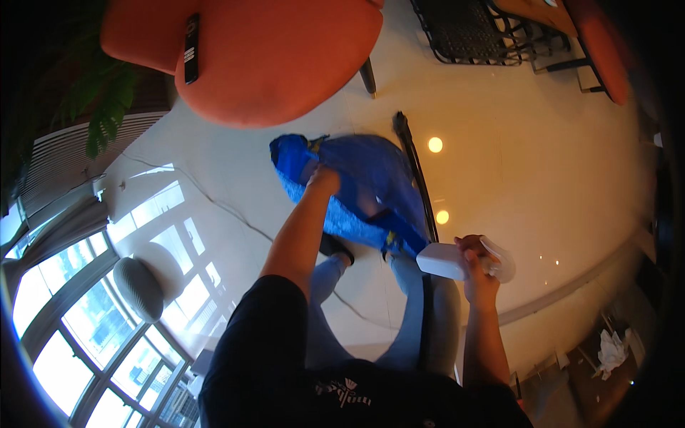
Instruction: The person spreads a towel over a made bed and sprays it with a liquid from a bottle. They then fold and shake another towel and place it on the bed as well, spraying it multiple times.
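A big blue bag (pixel 378 171) lies slumped on the floor in front of my feet, its mouth partly spread. My left hand (pixel 323 180) is closed on the left part of its rim; the fingertips are partly hidden by the blue material. Out to the right, above my knee, my right hand (pixel 479 262) grips a white spray bottle (pixel 442 261). The bottle is tilted on its side, its base toward the bag and its pale head (pixel 501 260) beyond my fingers. What the bag contains is hidden.
A long black pole (pixel 415 167) lies along the bag's right side. An orange chair (pixel 278 57) with a black remote control (pixel 191 50) stands ahead. A thin cable (pixel 228 207) crosses the floor on the left, near a grey rounded object (pixel 138 289). A black mesh rack (pixel 467 32) is far right.
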Available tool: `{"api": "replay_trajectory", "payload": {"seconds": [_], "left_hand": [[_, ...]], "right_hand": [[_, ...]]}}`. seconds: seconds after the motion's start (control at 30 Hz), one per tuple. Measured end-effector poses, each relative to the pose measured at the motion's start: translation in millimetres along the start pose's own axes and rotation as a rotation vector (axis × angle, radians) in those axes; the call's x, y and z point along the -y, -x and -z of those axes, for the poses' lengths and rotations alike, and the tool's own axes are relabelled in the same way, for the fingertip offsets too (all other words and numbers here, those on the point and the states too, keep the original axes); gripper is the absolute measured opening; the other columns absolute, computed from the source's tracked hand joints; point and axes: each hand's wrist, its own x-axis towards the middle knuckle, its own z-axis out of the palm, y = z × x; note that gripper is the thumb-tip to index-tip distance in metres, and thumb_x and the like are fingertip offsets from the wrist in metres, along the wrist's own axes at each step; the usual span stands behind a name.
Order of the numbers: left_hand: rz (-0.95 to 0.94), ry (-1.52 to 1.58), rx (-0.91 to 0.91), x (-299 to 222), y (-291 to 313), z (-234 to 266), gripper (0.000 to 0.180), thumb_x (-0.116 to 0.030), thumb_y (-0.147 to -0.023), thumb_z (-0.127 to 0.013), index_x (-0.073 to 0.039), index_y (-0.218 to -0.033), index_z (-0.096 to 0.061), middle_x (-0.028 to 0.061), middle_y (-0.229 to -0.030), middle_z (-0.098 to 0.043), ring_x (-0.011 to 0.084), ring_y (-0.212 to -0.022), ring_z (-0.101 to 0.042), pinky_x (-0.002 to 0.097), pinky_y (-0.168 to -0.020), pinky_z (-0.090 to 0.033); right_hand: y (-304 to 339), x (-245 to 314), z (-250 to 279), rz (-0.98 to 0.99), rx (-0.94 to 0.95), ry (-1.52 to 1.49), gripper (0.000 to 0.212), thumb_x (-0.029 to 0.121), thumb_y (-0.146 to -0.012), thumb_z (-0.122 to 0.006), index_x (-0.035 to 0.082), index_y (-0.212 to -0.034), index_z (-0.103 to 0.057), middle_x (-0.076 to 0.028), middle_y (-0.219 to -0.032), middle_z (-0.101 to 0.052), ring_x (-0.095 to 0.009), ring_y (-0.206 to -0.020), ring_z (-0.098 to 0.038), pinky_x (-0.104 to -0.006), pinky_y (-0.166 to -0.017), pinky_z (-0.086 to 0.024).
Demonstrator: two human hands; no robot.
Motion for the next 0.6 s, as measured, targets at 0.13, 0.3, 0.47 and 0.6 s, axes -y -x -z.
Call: {"api": "replay_trajectory", "payload": {"seconds": [0.13,0.3,0.47,0.6], "left_hand": [[0.409,-0.104,-0.283,29,-58,-68,0.047,-0.033,-0.078,-0.053,0.002,-0.110,-0.053,0.0226,-0.096,-0.060,0.0343,-0.098,-0.054,0.0427,-0.087,-0.041],[0.533,0.574,-0.446,50,-55,-83,0.050,-0.034,-0.075,-0.057,0.001,-0.110,-0.052,0.0257,-0.099,-0.058,0.0344,-0.095,-0.057,0.0426,-0.086,-0.042],[0.096,0.652,-0.277,11,44,-3,0.046,-0.031,-0.072,-0.058,0.001,-0.106,-0.055,0.0239,-0.100,-0.058,0.0314,-0.095,-0.057,0.0392,-0.084,-0.044],[0.018,0.965,-0.067,-14,146,53,0.050,-0.029,-0.071,-0.057,0.003,-0.110,-0.052,0.0220,-0.101,-0.058,0.0298,-0.094,-0.058,0.0392,-0.085,-0.044]], "right_hand": [[-91,-1,-45,0.317,0.133,0.233,0.025,0.022,-0.079,-0.060,0.001,-0.068,-0.053,-0.013,-0.085,-0.054,-0.024,-0.092,-0.051,-0.0409,-0.088,-0.040],[-229,11,-163,0.467,0.293,0.013,0.027,0.030,-0.087,-0.050,0.005,-0.097,-0.051,-0.010,-0.110,-0.051,-0.023,-0.107,-0.046,-0.0367,-0.093,-0.036],[-317,14,-265,0.060,0.238,-0.447,0.022,0.023,-0.085,-0.053,0.005,-0.097,-0.055,-0.007,-0.086,-0.055,-0.020,-0.084,-0.054,-0.0306,-0.075,-0.043],[-320,-30,-241,-0.160,0.353,-0.415,0.031,0.015,-0.085,-0.054,0.001,-0.112,-0.047,-0.007,-0.103,-0.057,-0.021,-0.096,-0.054,-0.0314,-0.090,-0.044]]}}
